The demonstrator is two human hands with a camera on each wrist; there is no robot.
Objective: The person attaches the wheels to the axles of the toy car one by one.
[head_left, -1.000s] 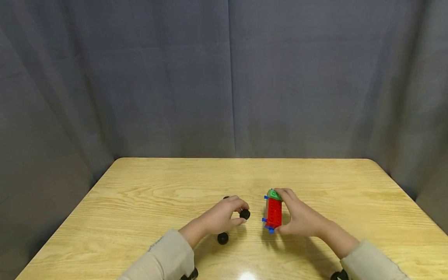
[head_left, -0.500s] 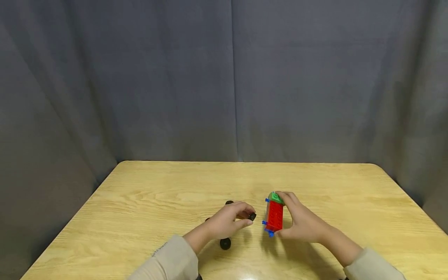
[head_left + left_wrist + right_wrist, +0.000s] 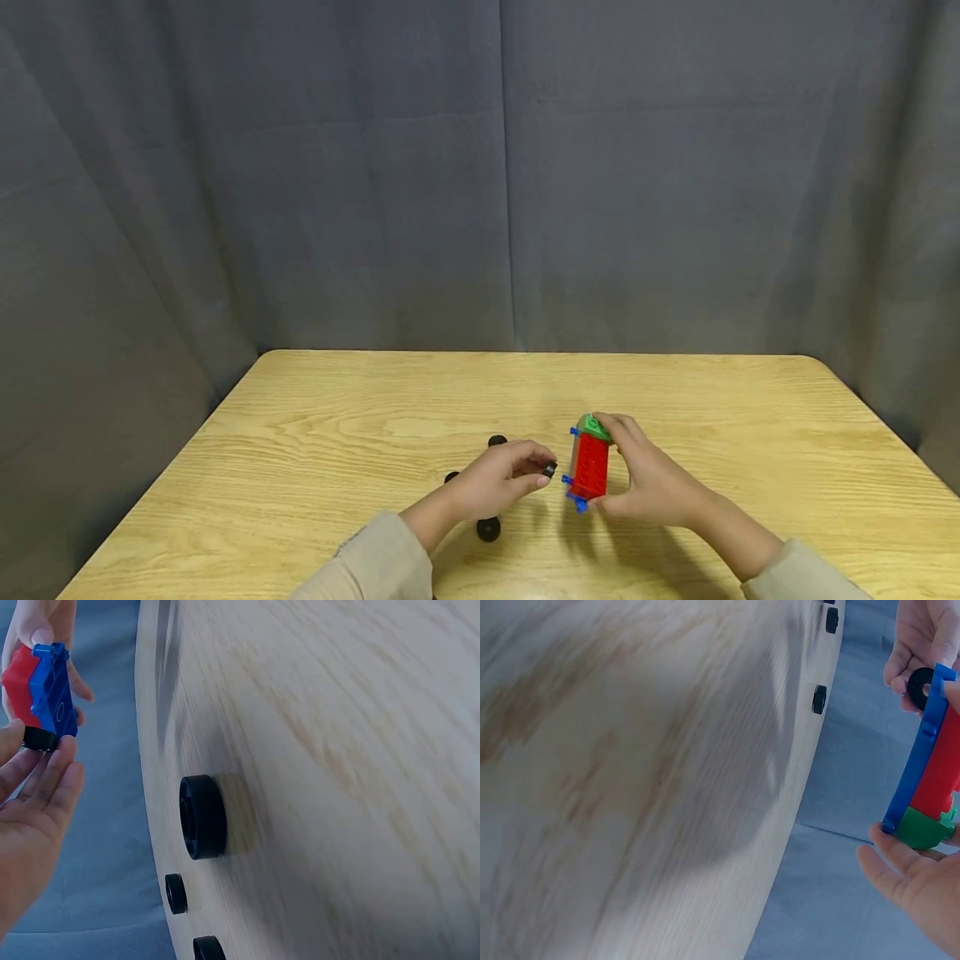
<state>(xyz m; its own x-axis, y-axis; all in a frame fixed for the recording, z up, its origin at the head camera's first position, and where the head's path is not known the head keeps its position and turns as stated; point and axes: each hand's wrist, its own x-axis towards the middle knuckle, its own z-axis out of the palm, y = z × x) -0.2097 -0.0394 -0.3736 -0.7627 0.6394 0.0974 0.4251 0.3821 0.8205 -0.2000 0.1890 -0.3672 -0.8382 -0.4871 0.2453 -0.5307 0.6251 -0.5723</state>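
Observation:
Between its thumb and fingers, my left hand (image 3: 491,481) pinches a small black toy wheel (image 3: 550,469). To the right, my right hand (image 3: 652,479) grips a toy car body (image 3: 590,464) by its two ends, above the table. The body has red studded bricks, a green sloped piece (image 3: 921,828) at one end and a blue base (image 3: 54,690). Blue axle pegs (image 3: 567,480) stick out on the side facing the left hand. In the right wrist view the held wheel (image 3: 919,688) overlaps the base's edge and shows its centre hole.
Several loose black wheels lie on the wooden table (image 3: 337,417) around the left forearm: one wheel (image 3: 488,529) in front, another wheel (image 3: 497,440) behind, a third wheel (image 3: 451,477) partly hidden. A grey curtain (image 3: 375,208) hangs beyond the table's back edge.
My left hand has moved right with the wheel, closer to the car body, and turned the wheel more edge-on. The right hand keeps its grip. The whole head view has shifted slightly.

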